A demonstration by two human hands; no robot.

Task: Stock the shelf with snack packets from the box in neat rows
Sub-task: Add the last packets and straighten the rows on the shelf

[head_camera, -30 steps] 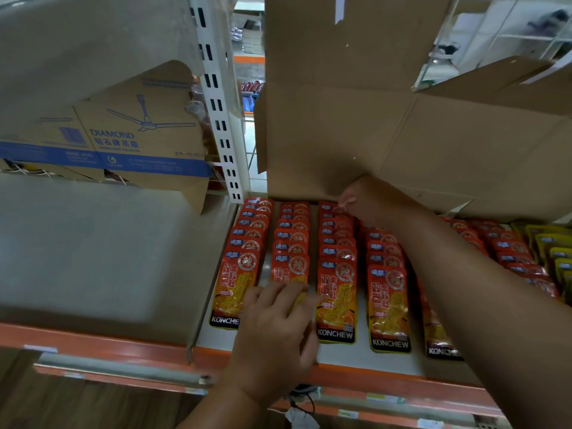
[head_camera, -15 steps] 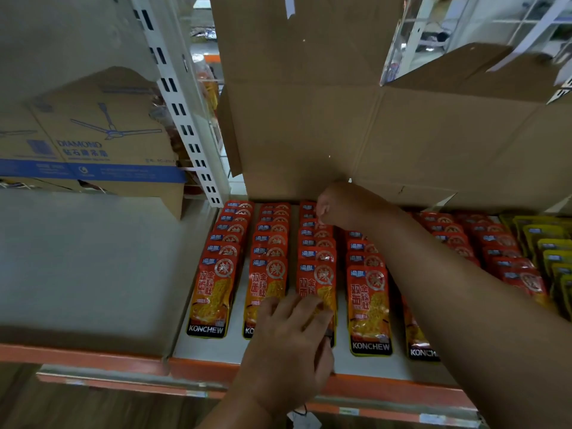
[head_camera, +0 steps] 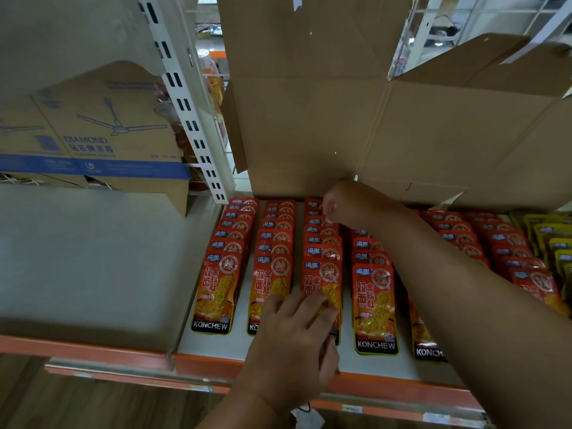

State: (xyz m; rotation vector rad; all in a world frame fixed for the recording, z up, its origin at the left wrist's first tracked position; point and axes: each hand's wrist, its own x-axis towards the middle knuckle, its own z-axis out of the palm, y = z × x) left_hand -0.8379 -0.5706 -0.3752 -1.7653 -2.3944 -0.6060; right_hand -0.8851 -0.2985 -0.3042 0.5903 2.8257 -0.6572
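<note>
Red-orange snack packets point(head_camera: 216, 292) marked KONCHEW lie in several overlapping rows on the white shelf point(head_camera: 223, 345). My left hand point(head_camera: 297, 335) rests flat on the front packets of the second and third rows, fingers straight. My right hand point(head_camera: 349, 205) reaches to the back of the third row, just under the open cardboard box point(head_camera: 309, 134). Its fingers curl down onto the rear packets there, and the fingertips are hidden. My right forearm covers most of the fifth row.
Yellow packets point(head_camera: 554, 243) fill the shelf's right end. A slotted white upright point(head_camera: 185, 103) divides this bay from a grey shelf on the left that holds a fan carton point(head_camera: 93, 134). An orange rail point(head_camera: 201, 363) edges the shelf front.
My left hand has slid right, from the second row's front packet toward the third row's. My right hand has shifted slightly left at the back of the rows.
</note>
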